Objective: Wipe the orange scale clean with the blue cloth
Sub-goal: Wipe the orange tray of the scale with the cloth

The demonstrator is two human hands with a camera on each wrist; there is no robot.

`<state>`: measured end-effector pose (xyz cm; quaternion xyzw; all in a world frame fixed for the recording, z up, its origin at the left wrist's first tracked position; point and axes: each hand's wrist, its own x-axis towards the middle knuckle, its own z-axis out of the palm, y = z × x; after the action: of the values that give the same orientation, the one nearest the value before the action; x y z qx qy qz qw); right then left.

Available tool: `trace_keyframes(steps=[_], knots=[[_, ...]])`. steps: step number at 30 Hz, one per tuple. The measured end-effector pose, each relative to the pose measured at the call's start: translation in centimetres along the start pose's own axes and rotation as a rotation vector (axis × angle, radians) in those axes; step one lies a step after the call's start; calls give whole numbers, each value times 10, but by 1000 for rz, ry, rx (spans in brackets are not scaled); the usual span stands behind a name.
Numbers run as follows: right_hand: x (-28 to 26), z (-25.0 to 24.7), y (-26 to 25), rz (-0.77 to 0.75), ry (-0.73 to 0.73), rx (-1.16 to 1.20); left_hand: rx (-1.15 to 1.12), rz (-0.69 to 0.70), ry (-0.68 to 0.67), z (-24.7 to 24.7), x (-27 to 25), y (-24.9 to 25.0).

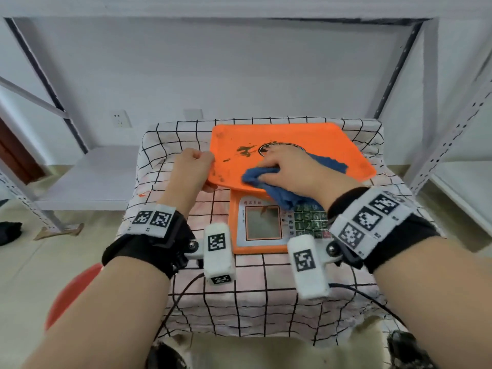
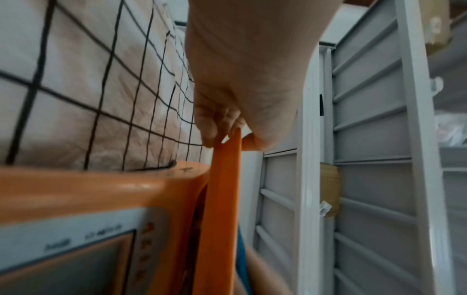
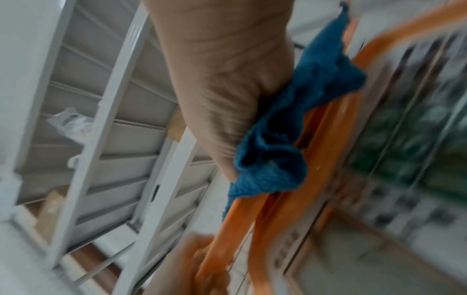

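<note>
The orange scale (image 1: 314, 139) stands on a table under a checked cloth, its flat pan marked with dark brown stains (image 1: 245, 151) near the middle. My left hand (image 1: 193, 169) grips the pan's left edge (image 2: 225, 159), thumb on top and fingers beneath. My right hand (image 1: 287, 169) presses the bunched blue cloth (image 1: 269, 182) onto the pan's front part; in the right wrist view the blue cloth (image 3: 290, 123) sits crumpled under my palm against the orange rim. The scale's display and keypad (image 1: 266, 225) face me below the pan.
The checked tablecloth (image 1: 266, 302) covers the small table. White metal shelving (image 1: 452, 123) stands to the right and left. A red round object (image 1: 72, 291) sits low at the left. Black cables (image 1: 372, 296) run over the table's front.
</note>
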<state>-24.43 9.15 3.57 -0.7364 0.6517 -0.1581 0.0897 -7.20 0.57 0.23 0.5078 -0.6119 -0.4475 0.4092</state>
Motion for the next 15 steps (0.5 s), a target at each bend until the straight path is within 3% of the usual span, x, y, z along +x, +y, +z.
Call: trace_keyframes(steps=[2, 8, 15], knots=[[3, 1, -8, -39, -12, 17, -23, 3, 31, 4, 1, -3], [-17, -17, 15, 135, 15, 39, -2, -12, 31, 6, 9, -2], [9, 5, -18, -79, -37, -54, 29, 5, 42, 4, 4, -4]])
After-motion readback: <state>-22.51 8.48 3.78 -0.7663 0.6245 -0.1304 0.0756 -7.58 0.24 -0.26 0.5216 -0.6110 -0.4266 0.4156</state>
